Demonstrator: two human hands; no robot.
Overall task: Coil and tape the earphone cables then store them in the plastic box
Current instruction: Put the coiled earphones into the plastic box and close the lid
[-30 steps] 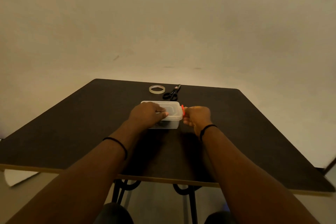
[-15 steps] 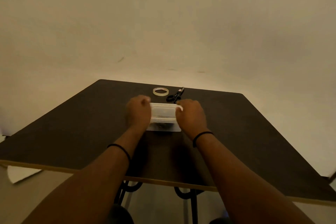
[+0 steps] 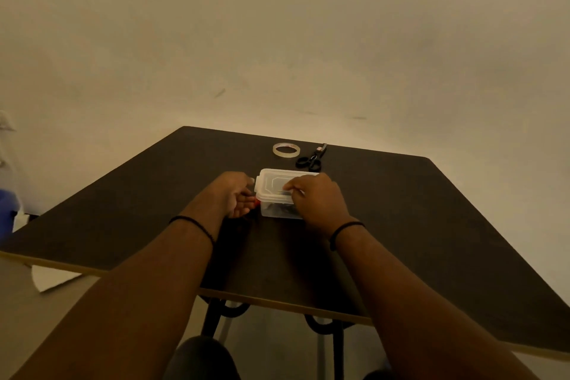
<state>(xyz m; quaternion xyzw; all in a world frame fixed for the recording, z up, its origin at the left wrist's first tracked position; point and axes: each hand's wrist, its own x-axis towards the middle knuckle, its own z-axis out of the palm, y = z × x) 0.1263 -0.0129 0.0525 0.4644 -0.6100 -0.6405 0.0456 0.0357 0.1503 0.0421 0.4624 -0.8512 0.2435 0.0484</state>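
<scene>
The dark bench (image 3: pixel 401 225) carries everything, and the box (image 3: pixel 277 194) near its middle is my landmark. The box sits lidded, clear plastic, with something dark inside at the bottom; I take that for the coiled earphones (image 3: pixel 279 209), though the wall blurs them.

The right hand (image 3: pixel 314 199) lies over the box's right end, fingers bent down onto the lid, pressing rather than wrapping. The left hand (image 3: pixel 233 197) is at the box's left end, its grip curled about a small red clip (image 3: pixel 256 202) low on that side; whether it has truly pinched the clip I cannot tell.

It looks like the left latch is being fastened. To do it well, I would keep the right hand bearing down so the lid stays seated and the box does not skid, then swing the clip up until it catches the rim.

Behind the box lie the scissors (image 3: pixel 311 158), and beside them the tape (image 3: pixel 286 149).

A second ago the left hand was holding the lid down while the right worked the red clip on the right end; now the roles have swapped sides.
</scene>
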